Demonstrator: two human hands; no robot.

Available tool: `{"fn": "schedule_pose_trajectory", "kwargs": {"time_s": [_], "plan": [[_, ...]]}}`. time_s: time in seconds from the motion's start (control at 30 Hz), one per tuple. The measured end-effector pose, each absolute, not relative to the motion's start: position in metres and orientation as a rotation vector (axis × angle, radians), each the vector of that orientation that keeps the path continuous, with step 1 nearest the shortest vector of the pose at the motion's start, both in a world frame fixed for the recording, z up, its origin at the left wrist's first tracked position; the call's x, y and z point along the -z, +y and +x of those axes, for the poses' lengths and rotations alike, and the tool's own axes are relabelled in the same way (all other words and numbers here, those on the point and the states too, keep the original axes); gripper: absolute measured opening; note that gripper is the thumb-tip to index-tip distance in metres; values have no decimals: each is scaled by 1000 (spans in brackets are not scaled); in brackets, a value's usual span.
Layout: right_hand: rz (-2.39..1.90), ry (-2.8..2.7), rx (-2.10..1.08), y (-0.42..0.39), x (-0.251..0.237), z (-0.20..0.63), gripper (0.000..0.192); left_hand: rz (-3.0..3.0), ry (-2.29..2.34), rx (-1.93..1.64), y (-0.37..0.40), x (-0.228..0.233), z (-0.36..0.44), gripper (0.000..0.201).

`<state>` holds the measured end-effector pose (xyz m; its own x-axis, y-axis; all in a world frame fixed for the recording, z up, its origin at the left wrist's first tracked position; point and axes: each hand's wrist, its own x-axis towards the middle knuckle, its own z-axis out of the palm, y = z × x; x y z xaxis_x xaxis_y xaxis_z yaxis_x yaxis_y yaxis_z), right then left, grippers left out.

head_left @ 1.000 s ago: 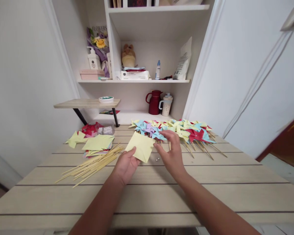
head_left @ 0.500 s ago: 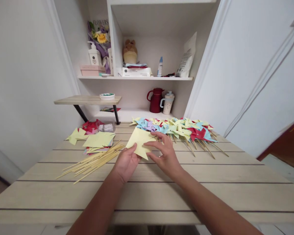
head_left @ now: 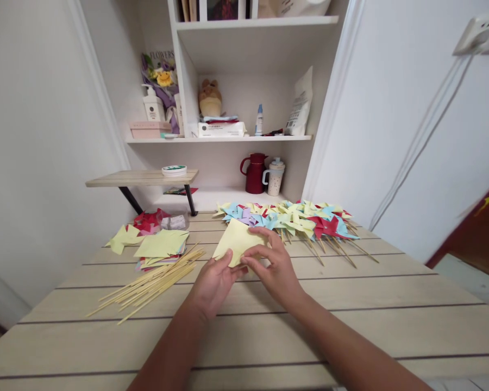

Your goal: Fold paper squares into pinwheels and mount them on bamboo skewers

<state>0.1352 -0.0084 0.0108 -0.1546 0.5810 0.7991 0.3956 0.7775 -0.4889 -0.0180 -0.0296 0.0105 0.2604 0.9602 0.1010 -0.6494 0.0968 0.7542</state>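
Note:
A pale yellow square of paper (head_left: pixel 237 239) is held just above the wooden table (head_left: pixel 350 304). My left hand (head_left: pixel 214 281) pinches its near corner from the left. From the right, my right hand (head_left: pixel 274 265) has thumb and fingers on the same near edge, so both hands grip the sheet. A bundle of thin bamboo sticks (head_left: pixel 150 283) lies to the left of my left hand. Behind my hands lies a heap of finished paper pinwheels (head_left: pixel 293 218) in blue, yellow, red and purple on sticks.
A stack of cut paper squares (head_left: pixel 161 247) and loose yellow and red pieces (head_left: pixel 140 225) lie at the left. A small raised shelf (head_left: pixel 142 178) stands behind them. The wall shelves hold a red jug (head_left: pixel 255 172), a mug (head_left: pixel 274 176) and bottles.
My right hand has come from the pinwheel heap onto the yellow sheet and now pinches its near edge beside my left hand. The sheet sits closer to me.

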Motion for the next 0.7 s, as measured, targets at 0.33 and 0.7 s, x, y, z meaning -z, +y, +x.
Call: {"fn": "schedule_pose_trajectory", "kwargs": {"time_s": [0.33, 0.7], "plan": [[-832, -1678, -234, -6, -13, 136, 8, 900, 521, -1239, -33, -12, -13, 46], [-836, -1675, -308, -7, -13, 134, 3, 942, 578, -1258, -33, -7, -11, 51]]}}
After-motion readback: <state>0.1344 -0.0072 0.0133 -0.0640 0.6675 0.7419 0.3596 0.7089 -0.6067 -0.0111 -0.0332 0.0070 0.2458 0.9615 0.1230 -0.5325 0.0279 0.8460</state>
